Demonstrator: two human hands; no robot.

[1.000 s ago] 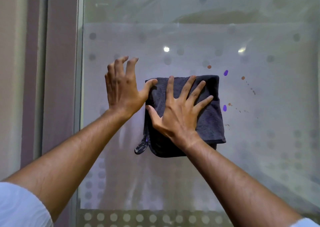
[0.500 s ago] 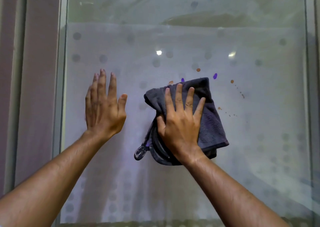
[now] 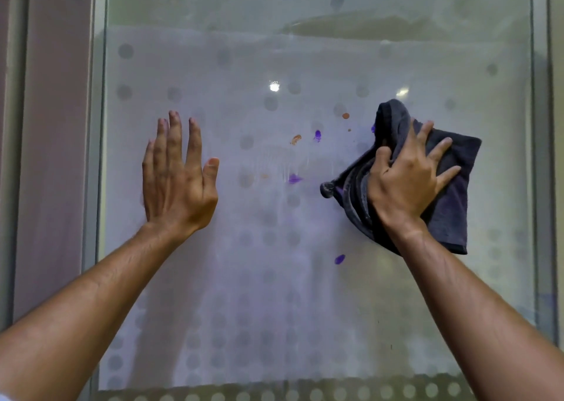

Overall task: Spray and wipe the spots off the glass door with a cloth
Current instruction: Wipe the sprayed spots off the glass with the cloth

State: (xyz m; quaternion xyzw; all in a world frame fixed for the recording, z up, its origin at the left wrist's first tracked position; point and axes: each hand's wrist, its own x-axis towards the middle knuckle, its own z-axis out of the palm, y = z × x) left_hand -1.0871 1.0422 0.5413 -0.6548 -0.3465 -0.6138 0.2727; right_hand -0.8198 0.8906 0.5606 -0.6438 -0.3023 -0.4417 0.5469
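The frosted glass door (image 3: 244,278) with a grey dot pattern fills the view. My right hand (image 3: 409,183) presses a bunched dark grey cloth (image 3: 448,193) against the glass at the right. My left hand (image 3: 177,180) rests flat on the glass at the left, fingers up, holding nothing. Between the hands lie purple spots (image 3: 317,135), a smeared purple one (image 3: 294,179), another purple spot lower down (image 3: 339,259), and brown spots (image 3: 295,139) (image 3: 345,115). Faint wet streaks show near the smeared purple spot.
A metal frame edge (image 3: 97,156) runs down the left of the pane, with a pinkish wall strip (image 3: 55,156) beyond it. Another frame edge (image 3: 540,156) bounds the pane at the right. A dotted band (image 3: 274,393) crosses the bottom.
My right hand has slid the cloth to the right across the glass, uncovering purple and brown spots, one smeared. My left hand let go of the cloth and now lies flat on the glass.
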